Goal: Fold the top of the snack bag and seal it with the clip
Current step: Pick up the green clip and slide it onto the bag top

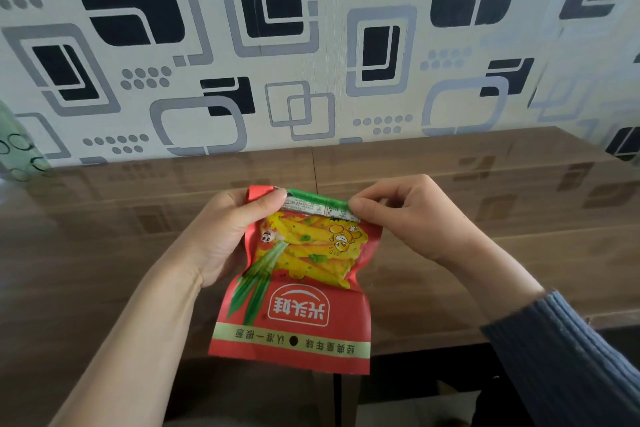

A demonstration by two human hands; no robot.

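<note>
Snack bag (298,288): light, crinkly, slippery film. Left hand (221,236), right hand (398,215) pinched shut on folded top at 12 o'clock; clip unseen.

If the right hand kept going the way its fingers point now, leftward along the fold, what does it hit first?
Most likely the left hand, whose thumb pinches the other end of the snack bag's folded top. The right hand would slide along that fold first; depth looks matched, though one view can't confirm.

A single head-worn wide-angle camera is looking forward and down from the person's own viewpoint; it is sitting close above both hands, facing a brown table (450,191) and the patterned wall (311,45) behind it; straight lines are bowing toward the frame's edges.
</note>
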